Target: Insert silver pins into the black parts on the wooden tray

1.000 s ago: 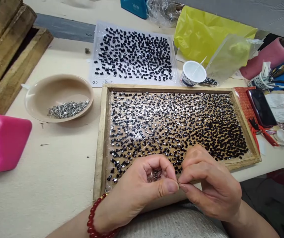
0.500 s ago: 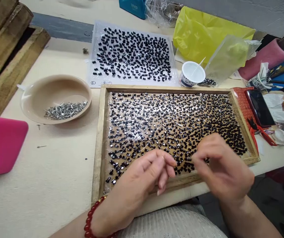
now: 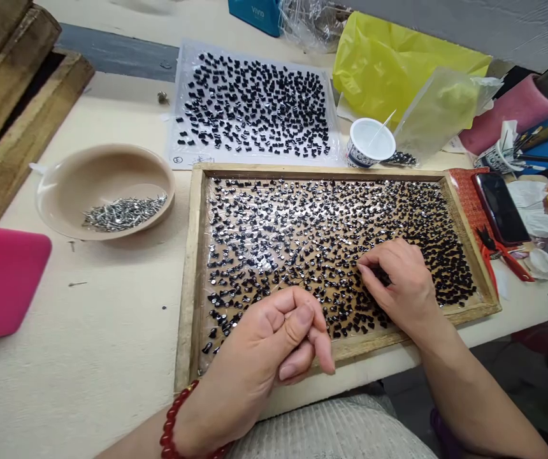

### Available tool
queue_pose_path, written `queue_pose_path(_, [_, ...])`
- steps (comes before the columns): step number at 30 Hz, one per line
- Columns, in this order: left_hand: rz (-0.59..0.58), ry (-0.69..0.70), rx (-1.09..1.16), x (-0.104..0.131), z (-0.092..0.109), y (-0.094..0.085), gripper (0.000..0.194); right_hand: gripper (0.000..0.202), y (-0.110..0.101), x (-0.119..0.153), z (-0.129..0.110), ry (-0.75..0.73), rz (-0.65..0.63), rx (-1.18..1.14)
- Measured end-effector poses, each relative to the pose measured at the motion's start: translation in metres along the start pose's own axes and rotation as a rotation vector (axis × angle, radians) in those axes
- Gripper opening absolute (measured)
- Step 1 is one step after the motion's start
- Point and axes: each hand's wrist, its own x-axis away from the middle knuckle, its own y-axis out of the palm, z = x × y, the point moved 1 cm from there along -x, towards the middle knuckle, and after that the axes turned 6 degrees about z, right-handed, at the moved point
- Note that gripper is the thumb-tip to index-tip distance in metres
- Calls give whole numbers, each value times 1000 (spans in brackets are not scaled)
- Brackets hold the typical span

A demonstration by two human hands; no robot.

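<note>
My left hand (image 3: 286, 338), with a red bead bracelet (image 3: 171, 421) at its wrist, hovers over the front edge of a wooden-framed tray (image 3: 185, 268). Its fingers are curled in and the thumb presses on the index finger; whatever they hold is hidden. Inside the tray, my right hand (image 3: 398, 280) reaches down with thumb and index finger brought together in a pinch. Too little shows between those fingertips to name it. Many small black pieces with shiny round ends (image 3: 297, 223) cover the tray's floor around the fingertips.
Left of the tray stands a beige bowl (image 3: 64, 191) of metal pins (image 3: 125, 213). Behind lies a white sheet (image 3: 185, 70) with black pieces. A patterned cup (image 3: 362, 156), yellow bag (image 3: 389, 57), phone (image 3: 501, 207), red-handled pliers (image 3: 513, 261) and pink container (image 3: 6, 280) surround it.
My right hand has moved forward and left, from above the tray's front down among the black pieces. My left hand has turned slightly, its fingers curling further in.
</note>
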Motion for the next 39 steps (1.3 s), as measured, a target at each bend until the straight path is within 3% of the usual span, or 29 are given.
queue_pose_path(10, [70, 114, -263, 0, -2, -10, 33, 6, 0, -1, -1, 12, -21, 37])
queue_pose_path(21, [60, 56, -123, -1, 0, -6, 13, 7, 0, 0, -1, 13, -20, 11])
queue_pose_path(27, [74, 69, -93, -1, -2, -5, 24, 3, -6, 1, 2, 22, 42, -37])
queue_pose_path(30, [50, 110, -175, -1, -2, -6, 29, 7, -18, 1, -14, 20, 56, -200])
queue_pose_path(34, [18, 130, -307, -2, -1, -8, 27, 10, -29, 2, -49, -43, -31, -532])
queue_pose_path(39, [0, 128, -368, -3, 0, -7, 22, 2, -25, 5, -67, -53, 34, -651])
